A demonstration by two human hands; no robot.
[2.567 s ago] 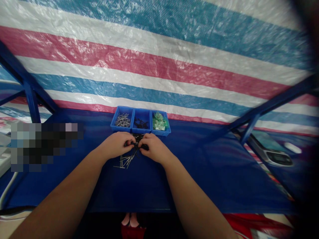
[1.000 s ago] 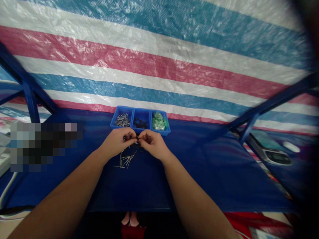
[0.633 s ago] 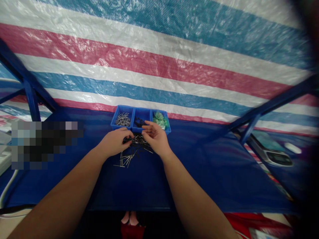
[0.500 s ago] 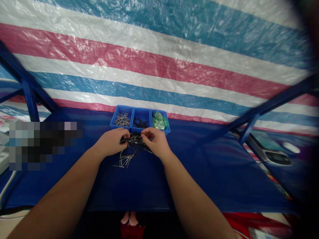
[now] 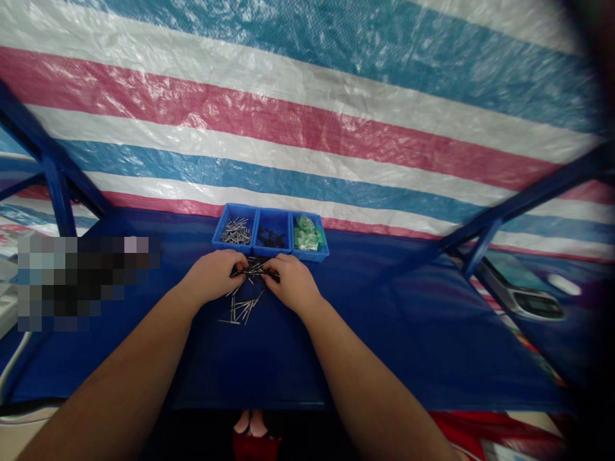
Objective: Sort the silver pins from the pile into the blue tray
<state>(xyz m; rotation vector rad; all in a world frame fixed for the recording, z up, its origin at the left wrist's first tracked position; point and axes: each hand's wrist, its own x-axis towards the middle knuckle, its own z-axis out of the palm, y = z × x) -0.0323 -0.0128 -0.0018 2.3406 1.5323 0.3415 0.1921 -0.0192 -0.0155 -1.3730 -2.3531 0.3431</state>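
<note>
A mixed pile of thin silver and black metal pins [image 5: 255, 270] lies on the blue table, right in front of the bins. At the pile's left side, my left hand [image 5: 216, 275] is closed, thumb and fingers pinched on dark thin pins. My right hand [image 5: 294, 282] is at the right side, its fingertips curled together over pins at the pile's edge; exactly how many it grips is hidden. Closer to me, a looser group of silver pins [image 5: 244, 308] is spread on the table.
Behind my hands stand three joined blue bins: one with silver pins [image 5: 236, 231], one with black pins [image 5: 271, 235], one with green-tinted plastic bags [image 5: 308, 234]. A digital scale [image 5: 535, 303] is at right. Blue frame posts [image 5: 58, 192] and a striped tarp [image 5: 307, 121] enclose the table.
My right hand has moved left and slightly toward me, closing in on my left hand, and its fingers have closed at the pile. The pile looks narrower. My left hand has barely shifted.
</note>
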